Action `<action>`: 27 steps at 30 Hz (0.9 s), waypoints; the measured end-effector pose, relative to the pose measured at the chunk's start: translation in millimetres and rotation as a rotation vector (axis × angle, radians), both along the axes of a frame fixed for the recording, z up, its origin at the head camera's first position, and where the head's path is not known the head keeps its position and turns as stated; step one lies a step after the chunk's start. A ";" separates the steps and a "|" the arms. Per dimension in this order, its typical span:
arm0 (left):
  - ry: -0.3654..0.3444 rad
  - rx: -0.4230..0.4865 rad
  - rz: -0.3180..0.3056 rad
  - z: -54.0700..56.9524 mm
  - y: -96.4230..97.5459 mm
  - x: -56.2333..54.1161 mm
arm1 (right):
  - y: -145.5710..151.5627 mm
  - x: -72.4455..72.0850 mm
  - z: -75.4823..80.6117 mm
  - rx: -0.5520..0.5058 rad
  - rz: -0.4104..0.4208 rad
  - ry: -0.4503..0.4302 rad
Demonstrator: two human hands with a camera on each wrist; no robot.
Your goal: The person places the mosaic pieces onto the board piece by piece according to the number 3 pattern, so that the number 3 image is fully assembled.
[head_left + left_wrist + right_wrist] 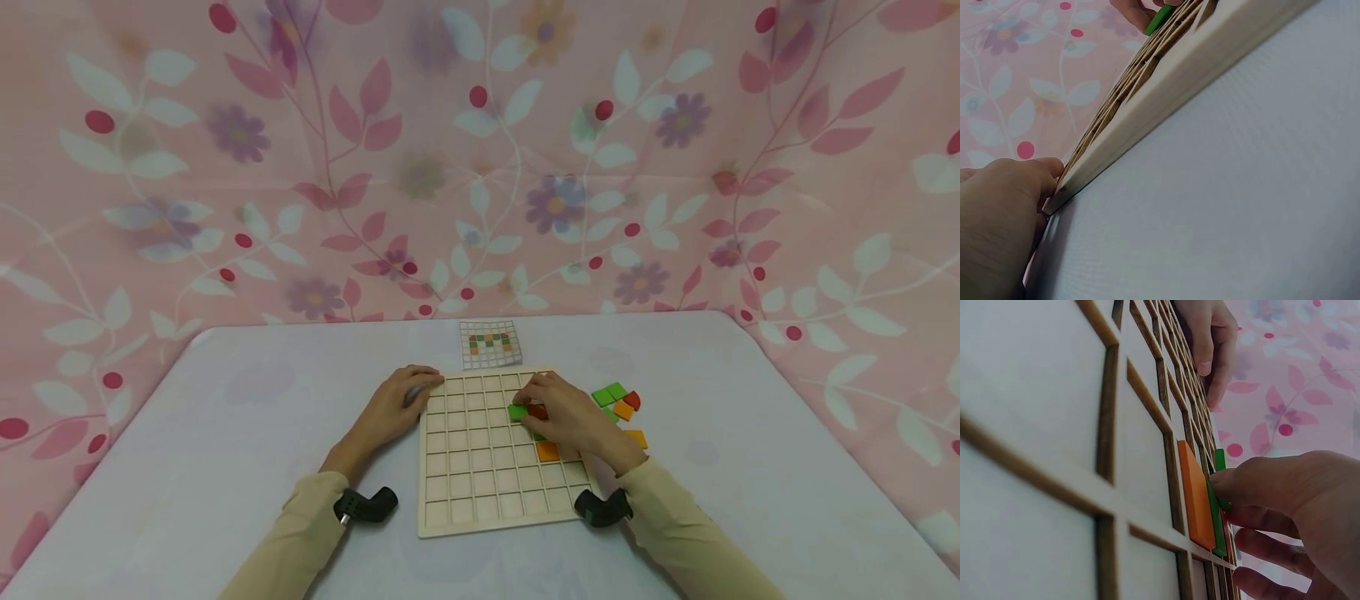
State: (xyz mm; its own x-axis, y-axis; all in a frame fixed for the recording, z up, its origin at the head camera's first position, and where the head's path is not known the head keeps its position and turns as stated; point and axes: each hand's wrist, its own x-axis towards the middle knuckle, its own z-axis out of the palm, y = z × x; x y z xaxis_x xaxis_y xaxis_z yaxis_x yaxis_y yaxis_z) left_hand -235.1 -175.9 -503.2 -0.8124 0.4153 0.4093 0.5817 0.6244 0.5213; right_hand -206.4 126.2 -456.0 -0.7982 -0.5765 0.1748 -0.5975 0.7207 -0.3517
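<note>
A pale wooden grid board (480, 483) lies on the white-covered table. My left hand (393, 406) holds its far left corner, fingers over the edge; the left wrist view shows the hand (1007, 200) at that corner. Over the board's right half, my right hand (566, 412) pinches a green square tile (517, 412) between thumb and fingers. In the right wrist view, the green tile (1220, 459) stands above the grid at the thumb tip. An orange tile (548, 452) sits in a cell nearer me. A red tile (537, 412) and another green tile (1215, 519) are partly hidden by the right hand.
Loose green tiles (609, 394), orange tiles (636, 438) and a red piece (632, 401) lie right of the board. Behind the board is a pattern card (491, 344) with a coloured grid. A floral curtain (480, 167) hangs behind the table.
</note>
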 end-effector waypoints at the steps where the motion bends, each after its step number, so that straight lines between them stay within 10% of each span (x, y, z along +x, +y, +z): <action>1: 0.000 0.001 0.000 0.5 0.1 0.2 | -0.1 -0.1 -0.4 0.000 0.001 0.001; 27: 0.013 0.008 0.010 2.1 1.7 3.2 | 1.8 1.8 2.5 -0.009 0.031 -0.066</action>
